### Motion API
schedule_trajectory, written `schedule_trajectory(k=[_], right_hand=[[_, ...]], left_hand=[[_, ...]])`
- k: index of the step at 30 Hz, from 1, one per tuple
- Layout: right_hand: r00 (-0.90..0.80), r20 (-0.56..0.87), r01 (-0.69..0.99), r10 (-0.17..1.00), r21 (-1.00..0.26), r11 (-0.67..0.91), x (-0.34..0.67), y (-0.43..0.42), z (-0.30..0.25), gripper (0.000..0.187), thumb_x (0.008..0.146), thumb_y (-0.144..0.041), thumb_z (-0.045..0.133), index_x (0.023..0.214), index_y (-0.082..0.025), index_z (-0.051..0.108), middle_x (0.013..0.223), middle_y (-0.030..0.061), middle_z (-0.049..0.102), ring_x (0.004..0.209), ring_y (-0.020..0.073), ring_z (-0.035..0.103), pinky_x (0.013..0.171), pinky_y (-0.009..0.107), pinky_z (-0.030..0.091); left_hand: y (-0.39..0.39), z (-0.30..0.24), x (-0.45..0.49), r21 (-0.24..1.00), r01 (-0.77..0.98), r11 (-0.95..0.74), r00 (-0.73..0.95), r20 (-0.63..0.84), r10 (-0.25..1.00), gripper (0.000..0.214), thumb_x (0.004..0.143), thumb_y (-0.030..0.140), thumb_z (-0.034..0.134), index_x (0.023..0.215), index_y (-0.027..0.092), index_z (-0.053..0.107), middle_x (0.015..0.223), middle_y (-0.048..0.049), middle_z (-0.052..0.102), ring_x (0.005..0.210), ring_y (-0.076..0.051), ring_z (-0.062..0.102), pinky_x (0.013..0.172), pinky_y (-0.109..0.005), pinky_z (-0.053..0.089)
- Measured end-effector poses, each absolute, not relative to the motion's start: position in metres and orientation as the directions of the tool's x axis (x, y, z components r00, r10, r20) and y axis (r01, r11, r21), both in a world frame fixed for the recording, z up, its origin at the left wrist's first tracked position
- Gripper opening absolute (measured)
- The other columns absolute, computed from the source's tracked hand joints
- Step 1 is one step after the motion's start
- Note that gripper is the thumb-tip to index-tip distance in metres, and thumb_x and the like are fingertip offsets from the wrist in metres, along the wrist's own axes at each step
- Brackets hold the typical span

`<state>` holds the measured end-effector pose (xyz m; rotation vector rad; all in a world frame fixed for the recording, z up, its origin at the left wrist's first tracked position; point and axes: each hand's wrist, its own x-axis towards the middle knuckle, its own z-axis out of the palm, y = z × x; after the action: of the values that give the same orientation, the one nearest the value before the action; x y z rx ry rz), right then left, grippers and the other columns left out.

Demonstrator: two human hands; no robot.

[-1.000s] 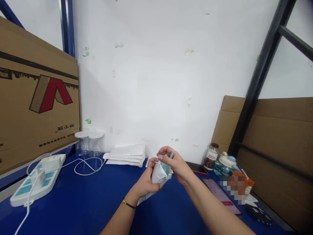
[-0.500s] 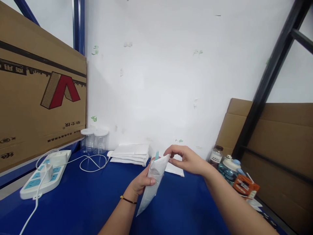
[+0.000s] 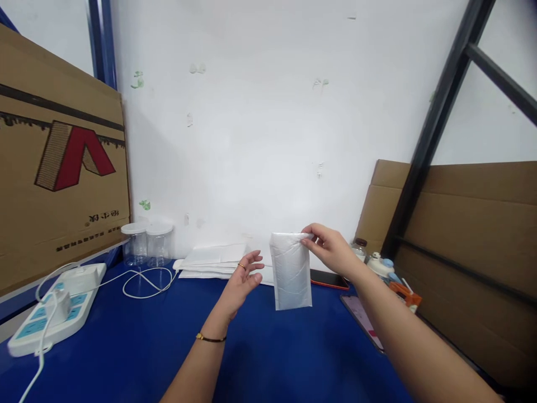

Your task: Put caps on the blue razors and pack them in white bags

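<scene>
My right hand (image 3: 329, 246) pinches the top right corner of a white padded envelope (image 3: 291, 274), which hangs upright over the blue table (image 3: 268, 358). What the envelope holds, if anything, is hidden. To its left, my left hand (image 3: 245, 280) is empty, with its fingers apart and the palm turned toward the envelope. Behind that hand lies a stack of white padded envelopes (image 3: 212, 260) against the wall. A dark phone with a red edge (image 3: 329, 279) lies behind the held envelope. Partly covered by my right forearm is another phone (image 3: 363, 319) with a lit screen.
A white power strip (image 3: 59, 310) with plugs and a looped cable sits at the left, near two clear jars (image 3: 146, 246) with white lids. A large cardboard box (image 3: 62, 162) stands behind them. At the right are a bottle (image 3: 380, 264) and an orange carton (image 3: 405, 295).
My left hand has let go of the envelope and moved left of it. My right hand now holds it by the corner, turned flat toward me. The view has shifted right.
</scene>
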<state>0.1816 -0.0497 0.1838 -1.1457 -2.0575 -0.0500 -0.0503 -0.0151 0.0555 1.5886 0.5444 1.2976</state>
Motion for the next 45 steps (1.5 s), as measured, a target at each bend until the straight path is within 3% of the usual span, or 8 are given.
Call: schedule_trajectory(k=[5, 8, 10, 14, 22, 31, 38, 45], right_hand=[[-0.312, 0.702, 0.732, 0.640, -0.252, 0.633, 0.190, -0.084, 0.148, 0.010, 0.086, -0.022, 0.047, 0.091, -0.018, 0.055, 0.079, 0.0038, 0.061, 0.068, 0.0149, 0.054, 0.061, 0.025, 0.043], [-0.456, 0.676, 0.633, 0.578, -0.210, 0.745, 0.193, -0.126, 0.105, 0.012, 0.086, -0.016, 0.046, 0.093, -0.019, 0.055, 0.089, 0.0079, 0.062, 0.082, 0.0177, 0.057, 0.074, 0.029, 0.045], [-0.514, 0.637, 0.587, 0.575, -0.228, 0.777, 0.194, -0.155, 0.073, 0.016, 0.085, -0.012, 0.045, 0.095, -0.019, 0.055, 0.088, 0.0084, 0.063, 0.082, 0.0175, 0.058, 0.074, 0.029, 0.045], [-0.597, 0.434, 0.547, 0.674, -0.395, 0.738, 0.196, -0.187, 0.012, 0.010, 0.086, -0.020, 0.050, 0.084, -0.023, 0.060, 0.076, 0.0032, 0.066, 0.069, 0.0136, 0.060, 0.064, 0.022, 0.044], [-0.158, 0.193, 0.637, 0.968, -0.730, 0.249, 0.189, -0.186, -0.049, 0.018, 0.081, -0.034, 0.054, 0.080, -0.019, 0.063, 0.059, -0.0015, 0.057, 0.055, 0.0116, 0.052, 0.051, 0.018, 0.038], [-0.109, 0.431, 0.809, 0.896, -0.485, 0.332, 0.180, -0.185, -0.048, 0.014, 0.084, -0.021, 0.050, 0.076, -0.020, 0.061, 0.072, 0.0017, 0.057, 0.062, 0.0126, 0.055, 0.056, 0.020, 0.042], [-0.361, 0.751, 0.811, 0.553, -0.041, 0.584, 0.161, -0.181, -0.072, 0.016, 0.082, -0.033, 0.056, 0.093, -0.024, 0.062, 0.074, 0.0017, 0.065, 0.070, 0.0167, 0.057, 0.064, 0.026, 0.043], [-0.360, 0.583, 0.865, 0.728, -0.084, 0.495, 0.163, -0.182, -0.070, 0.010, 0.079, -0.031, 0.058, 0.089, -0.028, 0.061, 0.073, -0.0008, 0.065, 0.068, 0.0155, 0.059, 0.052, 0.021, 0.039]], left_hand=[[-0.047, 0.077, -0.036, 0.748, 0.074, -0.660, 0.220, 0.633, 0.742, 0.056, 0.073, 0.034, 0.067, 0.124, 0.029, 0.045, 0.128, -0.0071, 0.046, 0.112, -0.022, 0.047, 0.091, -0.035, 0.038], [-0.079, 0.068, -0.037, 0.643, 0.173, -0.746, 0.335, 0.674, 0.658, 0.014, 0.074, 0.027, 0.065, 0.087, 0.023, 0.063, 0.109, -0.0038, 0.058, 0.101, -0.018, 0.053, 0.087, -0.030, 0.039], [-0.101, 0.048, -0.041, 0.630, 0.228, -0.742, 0.499, 0.579, 0.645, 0.002, 0.076, 0.021, 0.061, 0.077, 0.022, 0.063, 0.093, -0.0015, 0.063, 0.091, -0.015, 0.056, 0.082, -0.027, 0.039], [-0.133, -0.005, -0.051, 0.625, 0.400, -0.670, 0.659, 0.312, 0.684, 0.022, 0.063, 0.005, 0.059, 0.075, 0.024, 0.062, 0.085, 0.0049, 0.065, 0.082, -0.012, 0.058, 0.081, -0.025, 0.035], [-0.152, -0.032, -0.041, 0.539, 0.637, -0.551, 0.569, 0.153, 0.808, 0.013, 0.080, 0.032, 0.052, 0.078, 0.022, 0.060, 0.089, 0.0000, 0.063, 0.086, -0.016, 0.055, 0.075, -0.027, 0.034], [-0.147, -0.037, -0.017, 0.402, 0.822, -0.404, 0.356, 0.191, 0.915, 0.017, 0.077, 0.021, 0.045, 0.063, 0.019, 0.052, 0.078, -0.0005, 0.054, 0.077, -0.015, 0.050, 0.066, -0.028, 0.031], [-0.142, -0.040, -0.016, 0.419, 0.822, -0.387, 0.351, 0.163, 0.922, 0.013, 0.074, 0.020, 0.047, 0.064, 0.020, 0.055, 0.073, 0.0002, 0.056, 0.078, -0.016, 0.052, 0.073, -0.029, 0.035], [-0.140, -0.035, -0.030, 0.444, 0.577, -0.685, 0.638, 0.278, 0.718, 0.031, 0.074, 0.020, 0.057, 0.102, 0.031, 0.061, 0.106, -0.0026, 0.059, 0.097, -0.020, 0.052, 0.080, -0.029, 0.041]])
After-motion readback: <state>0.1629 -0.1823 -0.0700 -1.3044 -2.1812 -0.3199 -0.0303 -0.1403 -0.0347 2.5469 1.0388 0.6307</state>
